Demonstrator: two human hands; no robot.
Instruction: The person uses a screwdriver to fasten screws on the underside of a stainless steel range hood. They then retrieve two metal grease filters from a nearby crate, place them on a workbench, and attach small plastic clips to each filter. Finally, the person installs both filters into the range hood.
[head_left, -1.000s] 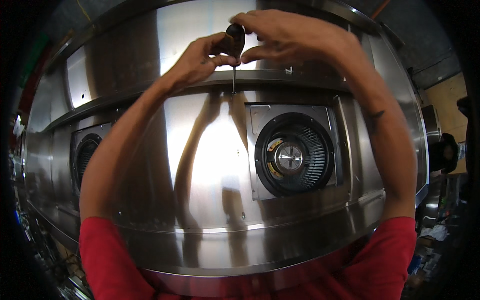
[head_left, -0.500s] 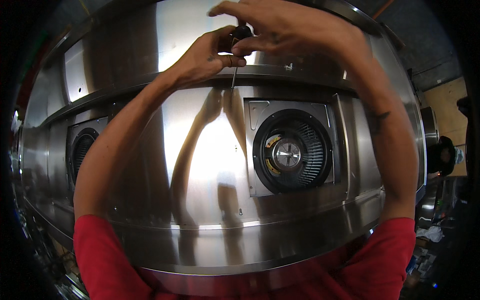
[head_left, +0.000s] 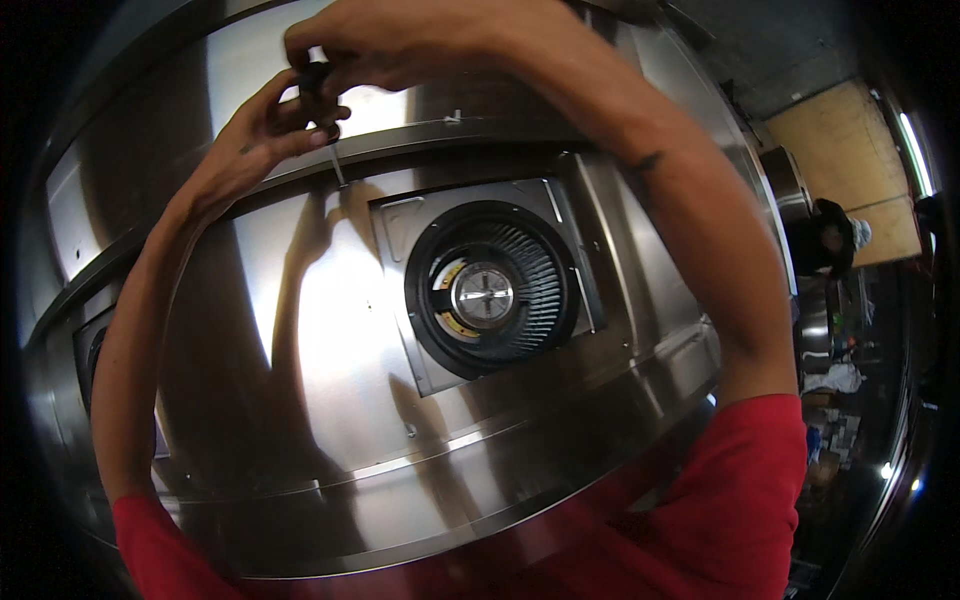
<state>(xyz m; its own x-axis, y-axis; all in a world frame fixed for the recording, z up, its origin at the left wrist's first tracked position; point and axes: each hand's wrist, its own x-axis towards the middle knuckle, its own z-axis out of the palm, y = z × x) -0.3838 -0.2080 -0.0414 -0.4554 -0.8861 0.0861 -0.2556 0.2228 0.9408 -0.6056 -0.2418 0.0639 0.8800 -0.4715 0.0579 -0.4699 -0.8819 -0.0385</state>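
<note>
A screwdriver (head_left: 316, 88) with a dark handle stands nearly upright, its thin metal shaft pointing down to the steel panel (head_left: 330, 300) just below a raised ledge. My left hand (head_left: 262, 135) holds the handle low down, fingers and thumb curled about it. Around the upper end of the same handle, the fingers of my right hand (head_left: 365, 45) are bent and closed. Whatever the tip meets is too small to make out. To the right of the shaft, a round black-rimmed blower opening (head_left: 490, 290) with ribbed blades and a shiny hub sits in a square metal frame.
A second opening (head_left: 98, 340) lies partly behind my left forearm. A small fitting (head_left: 453, 117) sticks out by the ledge (head_left: 420, 132). Beyond the unit's right end are a metal pot (head_left: 785, 183), a wooden board (head_left: 845, 150), a person (head_left: 825, 238) and assorted clutter.
The view has swung and tilted, so the steel unit and my hands appear farther left. My right hand's raised, spread fingers have come down and bent around the screwdriver handle. My left hand keeps its hold.
</note>
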